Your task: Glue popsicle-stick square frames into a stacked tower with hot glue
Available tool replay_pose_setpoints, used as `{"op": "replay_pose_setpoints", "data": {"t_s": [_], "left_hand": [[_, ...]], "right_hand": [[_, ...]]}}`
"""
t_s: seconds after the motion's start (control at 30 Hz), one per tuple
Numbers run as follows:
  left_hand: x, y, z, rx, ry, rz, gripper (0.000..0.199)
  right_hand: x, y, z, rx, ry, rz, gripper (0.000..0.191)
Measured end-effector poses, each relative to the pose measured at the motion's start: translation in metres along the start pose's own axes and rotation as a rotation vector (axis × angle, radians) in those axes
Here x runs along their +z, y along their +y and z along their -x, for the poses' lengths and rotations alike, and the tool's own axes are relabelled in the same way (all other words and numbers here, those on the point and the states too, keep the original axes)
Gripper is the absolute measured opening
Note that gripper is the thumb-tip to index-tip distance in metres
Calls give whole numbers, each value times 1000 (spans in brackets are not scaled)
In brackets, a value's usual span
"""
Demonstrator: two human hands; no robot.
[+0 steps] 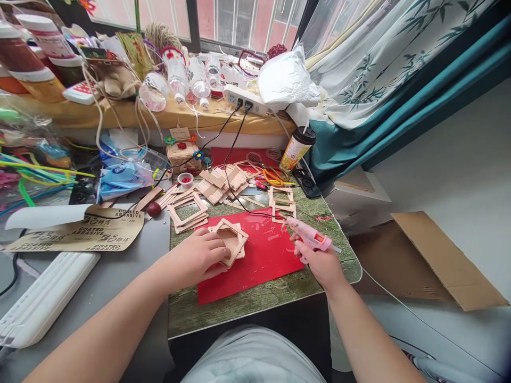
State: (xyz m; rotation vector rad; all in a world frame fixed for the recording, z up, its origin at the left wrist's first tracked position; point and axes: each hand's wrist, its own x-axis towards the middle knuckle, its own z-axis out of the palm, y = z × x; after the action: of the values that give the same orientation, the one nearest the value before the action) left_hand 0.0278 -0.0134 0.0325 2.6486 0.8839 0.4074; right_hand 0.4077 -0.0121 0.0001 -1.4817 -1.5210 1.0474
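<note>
Several layers into the stack (241, 239) — bracing it with left fingers (216, 245), gripping a glue gun (311, 234) with right fingers (300, 248) — leaving far-left frames (190, 223) unstacked.

The left grip (203, 254) is bent palm down, the right grip (322, 264) curled inward.

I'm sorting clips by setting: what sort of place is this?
Probably a craft corner in a home, by a window: the right hand holds a pink glue gun, flat wooden sticks lie heaped on the table, and a leaf-patterned curtain hangs alongside.
</note>
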Motion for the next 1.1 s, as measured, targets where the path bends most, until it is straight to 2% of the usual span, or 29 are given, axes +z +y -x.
{"op": "replay_pose_setpoints", "data": {"t_s": [0.13, 0.33, 0.5, 0.67, 0.83, 1.0, 1.1], "left_hand": [[1, -3, 0, 3, -29, -5, 16], [0, -4, 1, 14, -2, 12, 15], [-1, -3, 1, 48, 32, 62, 15], [4, -9, 2, 92, 11, 38, 18], [6, -11, 4, 90, -2, 20, 20], [5, -8, 1, 89, 60, 31, 21], [5, -8, 1, 90, 78, 55, 21]], "right_hand": [[24, -3, 14, 96, -154, -186, 31], [48, 14, 22, -18, -212, -45, 21], [50, 29, 21, -32, -227, -62, 18], [49, 31, 19, 23, -225, -64, 20], [49, 24, 18, 57, -241, -99, 22], [46, 7, 16, 101, -323, -173, 21], [45, -3, 13, 75, -319, -167, 20]]}}
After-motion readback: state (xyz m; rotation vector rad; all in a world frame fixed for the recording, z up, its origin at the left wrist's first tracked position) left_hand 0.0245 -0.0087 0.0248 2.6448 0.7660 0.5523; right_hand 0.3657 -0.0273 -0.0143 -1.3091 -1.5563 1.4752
